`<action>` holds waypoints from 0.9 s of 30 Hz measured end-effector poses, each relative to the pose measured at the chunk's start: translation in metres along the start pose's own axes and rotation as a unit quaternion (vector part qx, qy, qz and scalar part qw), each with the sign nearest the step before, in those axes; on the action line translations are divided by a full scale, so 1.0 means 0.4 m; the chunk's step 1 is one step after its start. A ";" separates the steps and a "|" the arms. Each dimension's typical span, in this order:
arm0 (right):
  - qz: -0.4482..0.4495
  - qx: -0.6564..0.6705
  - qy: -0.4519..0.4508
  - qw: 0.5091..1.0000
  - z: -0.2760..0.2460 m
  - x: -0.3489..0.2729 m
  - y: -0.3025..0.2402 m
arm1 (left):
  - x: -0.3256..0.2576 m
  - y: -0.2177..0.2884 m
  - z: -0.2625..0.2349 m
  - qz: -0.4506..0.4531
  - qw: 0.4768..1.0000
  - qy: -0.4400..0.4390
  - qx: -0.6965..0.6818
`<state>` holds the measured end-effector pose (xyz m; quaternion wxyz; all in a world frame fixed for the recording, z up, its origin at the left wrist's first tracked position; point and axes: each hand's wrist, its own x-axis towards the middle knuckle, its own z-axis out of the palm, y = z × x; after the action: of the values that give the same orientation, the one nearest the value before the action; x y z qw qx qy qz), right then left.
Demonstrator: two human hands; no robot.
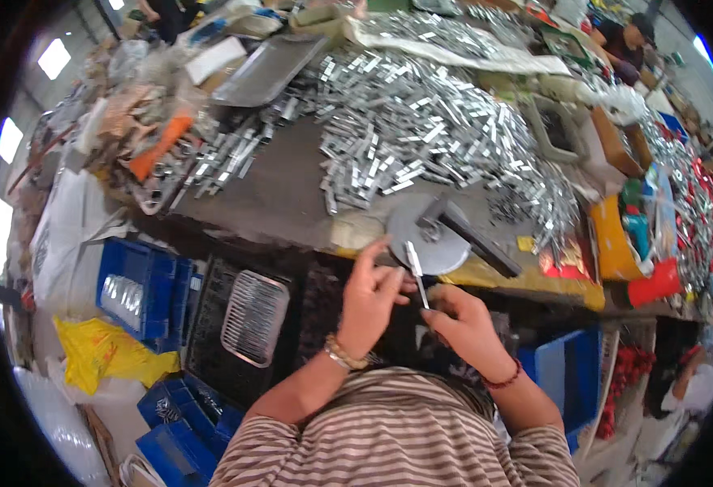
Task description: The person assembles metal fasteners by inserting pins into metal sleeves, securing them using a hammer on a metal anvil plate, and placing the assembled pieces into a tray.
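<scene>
Held upright at a tilt in front of me is a slim silvery metal piece [416, 268] with a thinner dark lower end. My right hand [468, 329] pinches that lower end between thumb and fingers. Just left of the piece is my left hand [366, 308], its index finger raised and the other fingers loosely curled; I see no object gripped in it. Behind both hands a round grey metal disc [401, 223] sits at the bench edge. A hammer [486, 247] with a dark handle rests across the disc, its head near the middle.
A large heap of silvery metal pieces [421, 130] covers the bench beyond the disc. Lower left, a metal tray [255, 318] holds rows of thin pieces, beside blue bins [133, 288] and a yellow bag [101, 357]. Another blue bin [563, 373] stands right. A person [623, 45] sits far right.
</scene>
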<state>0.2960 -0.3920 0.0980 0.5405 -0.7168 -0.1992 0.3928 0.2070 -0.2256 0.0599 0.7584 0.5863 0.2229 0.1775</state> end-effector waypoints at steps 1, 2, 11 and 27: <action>-0.009 -0.016 0.003 1.000 0.005 -0.004 -0.015 | 0.004 0.008 0.004 -0.001 1.000 -0.006 -0.022; -0.013 -0.006 0.011 1.000 0.011 -0.008 -0.006 | 0.004 0.004 0.003 -0.002 1.000 -0.012 -0.029; -0.070 -0.077 0.011 0.995 0.076 -0.016 0.023 | -0.043 0.013 -0.028 -0.019 0.994 0.020 -0.104; -0.087 0.005 0.137 0.987 -0.035 0.078 0.014 | -0.329 -0.548 -0.920 -0.131 0.878 0.460 -0.027</action>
<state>0.3254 -0.3804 0.0832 0.5984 -0.7412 -0.1826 0.2432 -0.1025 -0.0519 -0.2137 0.6018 0.3836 0.6167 0.3322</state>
